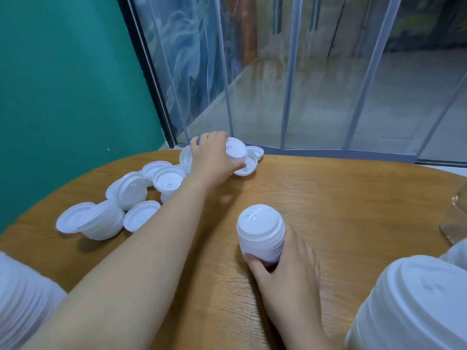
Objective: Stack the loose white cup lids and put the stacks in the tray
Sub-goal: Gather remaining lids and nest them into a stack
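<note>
Two tall stacks of white plastic cup lids are seen blurred at the nearest edge, one at the near right (414,304) and one at the near left (22,299). Between them, on the rounded wooden surface (341,198), a short upright stack of white lids (260,232) is held by the right hand (285,269), whose thumb and fingers (251,258) are curled round its base. The left hand (212,157) is stretched to the far edge of the surface, where a single white lid (236,150) is gripped from above, tilted, just over two more loose lids (250,160) lying there. A scatter of loose white lids (136,190) is spread across the far left of the surface, some nested and tipped on their sides. A clear plastic object (454,218), cut off by the frame, is seen at the right edge. Behind the surface, a teal wall (63,84) and glass panels (303,84) are visible.
</note>
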`<action>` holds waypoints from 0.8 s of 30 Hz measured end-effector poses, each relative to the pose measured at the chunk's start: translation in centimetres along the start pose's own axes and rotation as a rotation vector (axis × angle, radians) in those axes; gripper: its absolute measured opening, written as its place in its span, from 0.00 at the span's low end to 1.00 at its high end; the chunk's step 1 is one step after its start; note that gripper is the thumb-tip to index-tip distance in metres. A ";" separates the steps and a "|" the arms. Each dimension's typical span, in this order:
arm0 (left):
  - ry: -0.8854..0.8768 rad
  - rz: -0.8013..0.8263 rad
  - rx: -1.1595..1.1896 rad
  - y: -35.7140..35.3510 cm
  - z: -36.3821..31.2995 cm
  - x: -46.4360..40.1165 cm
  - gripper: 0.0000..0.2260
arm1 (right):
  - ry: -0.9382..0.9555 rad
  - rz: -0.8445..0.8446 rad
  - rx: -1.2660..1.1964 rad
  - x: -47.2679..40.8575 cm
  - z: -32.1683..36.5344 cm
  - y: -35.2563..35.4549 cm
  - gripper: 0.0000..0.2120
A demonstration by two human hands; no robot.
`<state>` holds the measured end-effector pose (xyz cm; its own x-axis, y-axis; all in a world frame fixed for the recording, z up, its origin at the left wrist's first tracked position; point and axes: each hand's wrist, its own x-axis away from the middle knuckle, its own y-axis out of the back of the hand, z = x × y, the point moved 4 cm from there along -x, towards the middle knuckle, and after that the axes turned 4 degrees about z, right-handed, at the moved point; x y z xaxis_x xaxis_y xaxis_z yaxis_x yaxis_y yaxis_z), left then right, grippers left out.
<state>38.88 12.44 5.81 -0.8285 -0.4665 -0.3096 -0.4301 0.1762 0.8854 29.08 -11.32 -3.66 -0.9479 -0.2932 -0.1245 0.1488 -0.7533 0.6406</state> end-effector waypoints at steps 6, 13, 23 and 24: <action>0.068 0.049 0.577 4.2 -1.3 9.1 0.37 | -0.006 0.007 0.000 0.1 0.2 0.1 0.37; 0.053 0.216 0.795 2.8 -0.2 17.1 0.33 | 0.033 0.025 -0.005 0.1 0.5 -0.3 0.33; 0.008 0.283 0.740 0.3 0.6 18.0 0.33 | 0.084 0.043 0.008 0.1 0.8 -0.6 0.35; -0.003 0.284 0.735 0.3 0.5 17.9 0.33 | 0.090 0.043 0.008 0.1 0.9 -0.6 0.34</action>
<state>23.77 4.56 0.34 -0.9426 -0.3160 -0.1076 -0.3280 0.8170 0.4743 28.64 -10.38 -3.38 -0.9117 -0.3766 -0.1640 0.1860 -0.7345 0.6526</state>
